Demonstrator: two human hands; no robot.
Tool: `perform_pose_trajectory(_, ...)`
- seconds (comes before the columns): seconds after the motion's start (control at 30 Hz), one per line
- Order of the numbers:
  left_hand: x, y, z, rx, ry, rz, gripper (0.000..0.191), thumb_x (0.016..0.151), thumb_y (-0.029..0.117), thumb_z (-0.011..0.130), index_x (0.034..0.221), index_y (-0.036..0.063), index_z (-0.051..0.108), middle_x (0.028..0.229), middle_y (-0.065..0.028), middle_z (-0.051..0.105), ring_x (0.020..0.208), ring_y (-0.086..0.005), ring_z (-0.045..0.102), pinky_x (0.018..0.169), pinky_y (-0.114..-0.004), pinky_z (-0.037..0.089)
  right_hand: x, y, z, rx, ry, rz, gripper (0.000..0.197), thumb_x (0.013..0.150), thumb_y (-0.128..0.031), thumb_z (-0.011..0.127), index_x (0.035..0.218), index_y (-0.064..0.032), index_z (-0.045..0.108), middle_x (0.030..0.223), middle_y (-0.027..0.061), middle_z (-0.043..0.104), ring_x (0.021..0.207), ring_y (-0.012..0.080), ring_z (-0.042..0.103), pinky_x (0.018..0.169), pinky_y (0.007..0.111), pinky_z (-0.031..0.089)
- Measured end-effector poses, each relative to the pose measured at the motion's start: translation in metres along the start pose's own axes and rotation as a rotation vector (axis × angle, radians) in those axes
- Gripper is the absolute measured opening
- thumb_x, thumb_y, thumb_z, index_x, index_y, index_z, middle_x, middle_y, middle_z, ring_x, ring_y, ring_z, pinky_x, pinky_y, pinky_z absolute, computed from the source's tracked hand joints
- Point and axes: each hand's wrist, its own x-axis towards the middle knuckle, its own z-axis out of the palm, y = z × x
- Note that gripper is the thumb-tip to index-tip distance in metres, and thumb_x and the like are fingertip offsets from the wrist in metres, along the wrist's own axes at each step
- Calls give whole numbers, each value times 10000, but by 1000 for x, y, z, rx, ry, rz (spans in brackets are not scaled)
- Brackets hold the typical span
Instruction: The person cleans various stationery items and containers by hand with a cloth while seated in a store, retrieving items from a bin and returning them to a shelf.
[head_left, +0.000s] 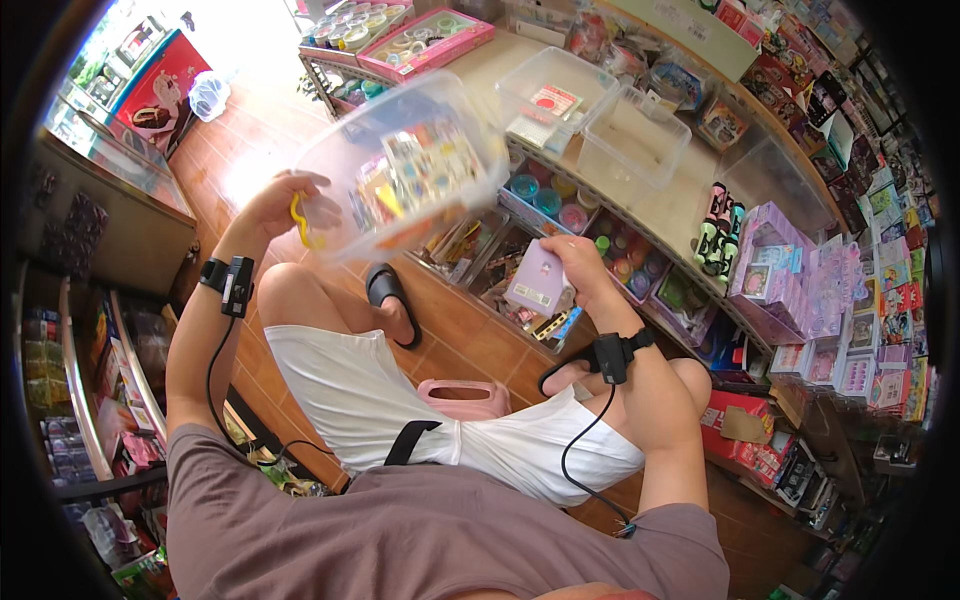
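Note:
My left hand (289, 206) grips the near-left end of a clear plastic bin (330, 161), beside its yellow handle (301, 221). The bin is held up and tilted, blurred at its edges. Inside it lie several colourful flat packets (431, 169), too blurred to name. Lower down on the right, my right hand (583, 270) holds a flat lilac packet or booklet (538, 279) with a small picture and a printed code. Beneath that hand, a clear bin on the lower level holds mixed goods, among them a yellow-and-black strip (551, 325).
Two clear containers, one with cards inside (555, 101) and another (637, 139), stand on the shelf top (660, 214). Toy-like bottles (718, 232) and a purple display box (772, 262) are further right. A pink stool (465, 397) is between my legs. Shelving (82, 375) flanks my left.

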Motion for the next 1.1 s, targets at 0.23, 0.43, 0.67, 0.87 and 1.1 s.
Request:
perform_pose_trajectory(0.23, 67, 57, 1, -351, 199, 150, 320, 860, 58, 541, 1145, -59, 455, 1021, -195, 606, 883, -335, 691, 771, -407, 649, -9, -16, 13, -408, -19, -377, 212, 857, -187, 723, 952, 2, 713, 814, 83, 710, 747, 129, 665, 674, 290, 523)
perform_pose_trajectory(0.43, 111, 102, 52, -412, 260, 143, 479, 881, 56, 532, 1269, -103, 300, 1217, -272, 499, 1048, -468, 650, 786, -512, 663, -19, -63, 11, -513, 324, -780, 392, 892, -246, 721, 1192, -12, 623, 767, 120, 707, 707, 178, 702, 671, 325, 538)
perform_pose_trajectory(0.67, 157, 124, 90, -346, 271, 104, 480, 865, 51, 576, 1225, -118, 307, 1143, -272, 508, 895, -447, 699, 739, -466, 673, -9, -89, -8, -610, 444, -843, 709, 901, -210, 702, 1502, -53, 360, 709, 121, 691, 635, 224, 699, 585, 332, 528)
perform_pose_trajectory(0.87, 194, 128, 93, -298, 262, 96, 573, 864, 56, 587, 1294, -140, 263, 1219, -316, 483, 967, -488, 681, 794, -517, 651, 5, -98, -12, -654, 487, -744, 720, 893, -218, 697, 1509, -55, 360, 721, 137, 710, 659, 267, 716, 613, 374, 544)
perform_pose_trajectory(1.1, 216, 136, 120, -294, 224, 169, 593, 882, 57, 593, 1320, -148, 249, 1263, -339, 465, 1079, -545, 622, 868, -563, 617, 17, -96, -26, -856, 558, -675, 467, 902, -236, 696, 1298, -38, 546, 700, 124, 707, 675, 283, 722, 625, 385, 539)
